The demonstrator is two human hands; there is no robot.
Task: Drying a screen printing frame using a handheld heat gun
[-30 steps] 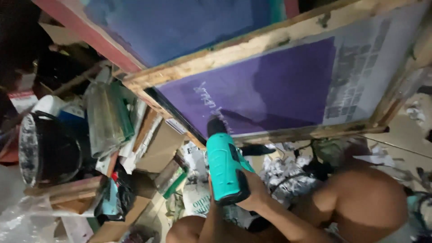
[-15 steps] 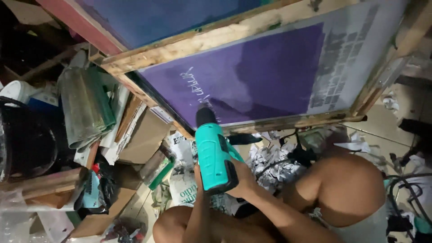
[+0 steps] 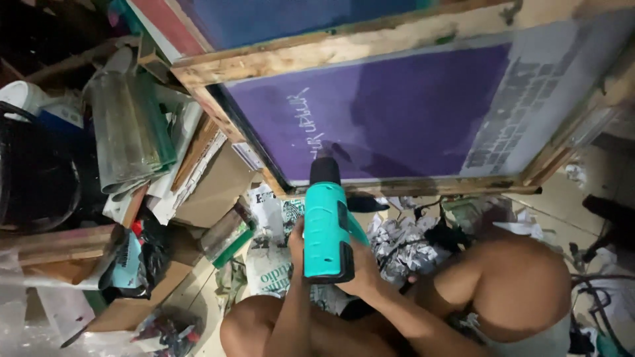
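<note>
Crumpled newspaper (image 3: 403, 248) and rolled sheets (image 3: 129, 132) crowd the drill (image 3: 326, 225)

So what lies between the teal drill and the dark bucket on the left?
In the head view, between the drill and the bucket lie rolled greenish sheets, a cardboard piece and printed paper scraps.

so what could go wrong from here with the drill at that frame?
1. The drill tip sits at the wooden frame's lower rail, right beside the purple mesh; a slip could tear it.
2. Only one hand shows on the drill, so it might twist.
3. Crumpled paper lies underfoot.
</note>
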